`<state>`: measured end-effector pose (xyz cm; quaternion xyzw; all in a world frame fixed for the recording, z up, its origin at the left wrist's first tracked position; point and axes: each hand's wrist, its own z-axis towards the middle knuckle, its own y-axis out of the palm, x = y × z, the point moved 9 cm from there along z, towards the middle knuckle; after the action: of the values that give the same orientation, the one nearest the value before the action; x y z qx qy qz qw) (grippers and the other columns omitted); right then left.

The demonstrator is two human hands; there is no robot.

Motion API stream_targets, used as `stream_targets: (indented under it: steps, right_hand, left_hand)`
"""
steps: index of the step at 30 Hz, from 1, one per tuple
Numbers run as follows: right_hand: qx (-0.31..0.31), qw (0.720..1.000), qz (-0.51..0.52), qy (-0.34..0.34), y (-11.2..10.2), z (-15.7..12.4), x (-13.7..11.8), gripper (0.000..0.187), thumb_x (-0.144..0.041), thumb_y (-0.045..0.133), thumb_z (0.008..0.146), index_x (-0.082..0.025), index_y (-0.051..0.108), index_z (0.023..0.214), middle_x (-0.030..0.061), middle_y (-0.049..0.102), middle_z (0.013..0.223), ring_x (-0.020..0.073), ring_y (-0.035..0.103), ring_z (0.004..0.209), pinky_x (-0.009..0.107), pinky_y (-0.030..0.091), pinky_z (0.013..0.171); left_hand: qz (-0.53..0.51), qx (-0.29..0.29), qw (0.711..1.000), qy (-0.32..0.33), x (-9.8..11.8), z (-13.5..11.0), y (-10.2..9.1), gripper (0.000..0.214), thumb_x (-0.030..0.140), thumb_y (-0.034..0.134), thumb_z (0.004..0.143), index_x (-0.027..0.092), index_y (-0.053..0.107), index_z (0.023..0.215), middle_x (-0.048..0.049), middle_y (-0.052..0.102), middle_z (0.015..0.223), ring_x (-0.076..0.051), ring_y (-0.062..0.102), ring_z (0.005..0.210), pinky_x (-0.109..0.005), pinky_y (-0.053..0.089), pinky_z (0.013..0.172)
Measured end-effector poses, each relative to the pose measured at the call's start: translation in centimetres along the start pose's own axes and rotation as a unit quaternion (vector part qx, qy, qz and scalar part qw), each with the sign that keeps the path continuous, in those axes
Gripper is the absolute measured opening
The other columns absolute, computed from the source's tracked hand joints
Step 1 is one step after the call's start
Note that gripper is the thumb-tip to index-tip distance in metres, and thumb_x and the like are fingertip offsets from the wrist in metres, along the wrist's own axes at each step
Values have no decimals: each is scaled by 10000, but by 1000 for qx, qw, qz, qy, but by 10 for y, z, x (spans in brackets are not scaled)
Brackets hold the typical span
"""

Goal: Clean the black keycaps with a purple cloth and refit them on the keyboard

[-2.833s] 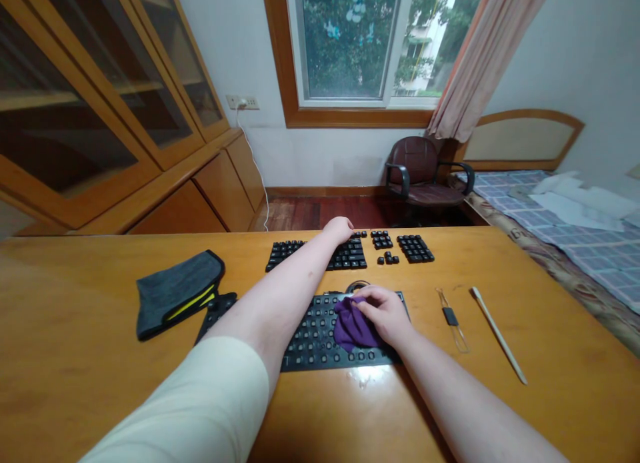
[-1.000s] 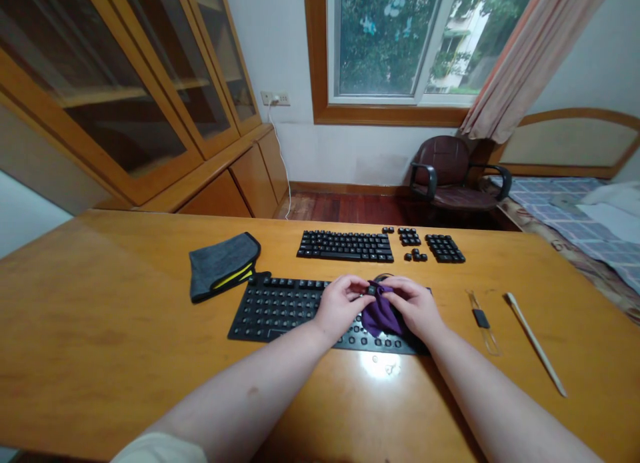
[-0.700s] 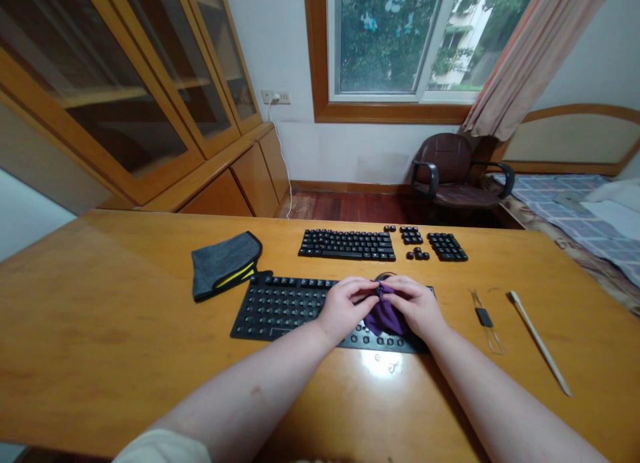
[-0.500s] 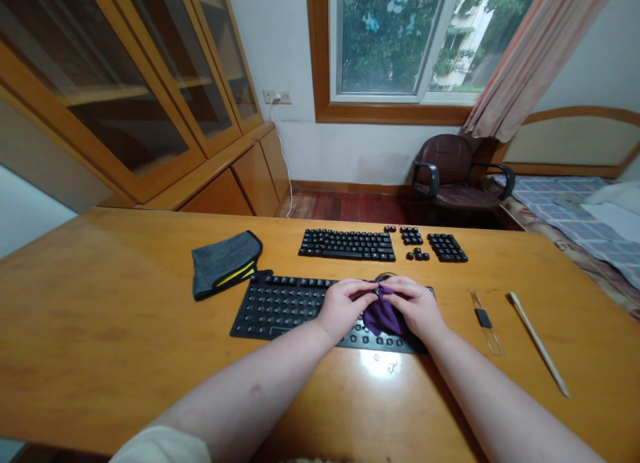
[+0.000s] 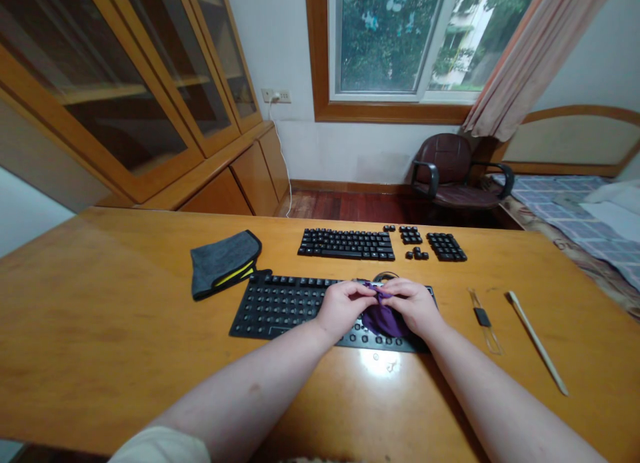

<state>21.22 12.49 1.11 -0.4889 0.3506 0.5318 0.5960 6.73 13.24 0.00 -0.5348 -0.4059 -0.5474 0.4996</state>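
1. Cloth (image 5: pixel 384 322) should handle light, soft and slack, with little to break; a gathered fold at its top looks the best hold.
2. It looks deep purple and crumpled, its lower part spreading in loose folds.
3. From where I stand, it sits over the right half of the keyboard base (image 5: pixel 285 306).
4. Above that base, left hand (image 5: pixel 345 308) and right hand (image 5: pixel 416 307) pinch the bunched fabric between fingertips; whether anything is tucked inside, I cannot tell.
5. Beyond the base lie black keycaps (image 5: pixel 346 244).

White wall (image 5: pixel 345 150), wood-framed window (image 5: pixel 385 43), pink curtain (image 5: pixel 515 70); glass-door cabinet (image 5: pixel 150 96) at left, maroon armchair (image 5: pixel 445 166) and bed (image 5: pixel 570 206) at right; reddish floor (image 5: pixel 335 206), probably wood; daylit trees (image 5: pixel 377 56) outside.
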Motion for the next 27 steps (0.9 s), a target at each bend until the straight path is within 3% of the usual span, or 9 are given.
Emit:
stream_targets:
  steps: [6, 14, 27]
  right_hand:
    - [17, 1000, -15, -4, -6, 1, 3, 78, -197, 651, 686, -235, 719, 694, 33, 691, 741, 172, 635, 724, 306, 510, 713]
    - [-19, 999, -38, 1, 3, 1, -1, 140, -214, 715, 627, -242, 724, 764, 40, 693, 802, 199, 632, 790, 334, 505, 761]
    - [29, 998, -64, -3, -8, 0, 3, 144, -138, 591, 687, -228, 703, 703, 30, 690, 755, 180, 630, 752, 322, 500, 747]
  left_hand:
    - [-12, 12, 1000, -16, -1, 0, 0, 113, 176, 722, 573, 151, 693, 679, -50, 702, 735, -182, 649, 712, -306, 521, 736]
    - [-41, 11, 999, -28, 0, -1, 1, 83, 152, 686, 601, 148, 685, 684, -46, 704, 728, -175, 651, 694, -300, 530, 708]
    - [-45, 8, 998, -45, -8, 0, 3, 125, 170, 704, 596, 137, 685, 715, -61, 703, 757, -184, 654, 724, -321, 528, 746]
